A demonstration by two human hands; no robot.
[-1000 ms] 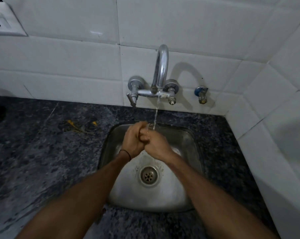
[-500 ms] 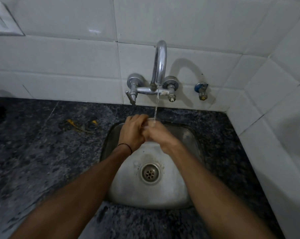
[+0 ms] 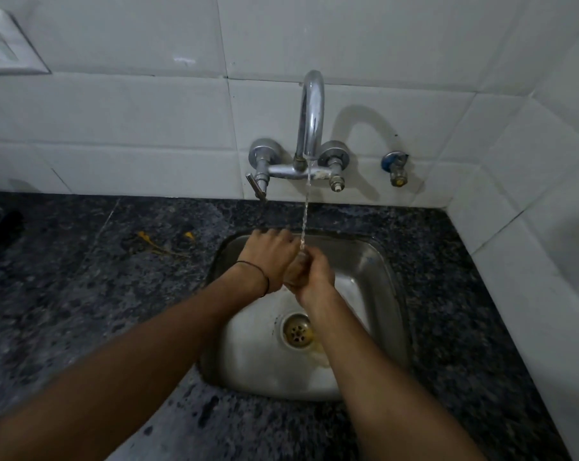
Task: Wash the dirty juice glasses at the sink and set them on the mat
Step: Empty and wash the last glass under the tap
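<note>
The left hand [image 3: 268, 257] and right hand [image 3: 315, 275] both curl round a small clear juice glass [image 3: 295, 271] under the thin tap stream [image 3: 305, 212]. Washing's underway, and no mat's in view.

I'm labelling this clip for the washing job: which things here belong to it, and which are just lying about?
In the job: juice glass, held by left hand and right hand; tap, water stream, sink.
Lying about: yellow scraps on the counter, wall socket, spare valve.
</note>
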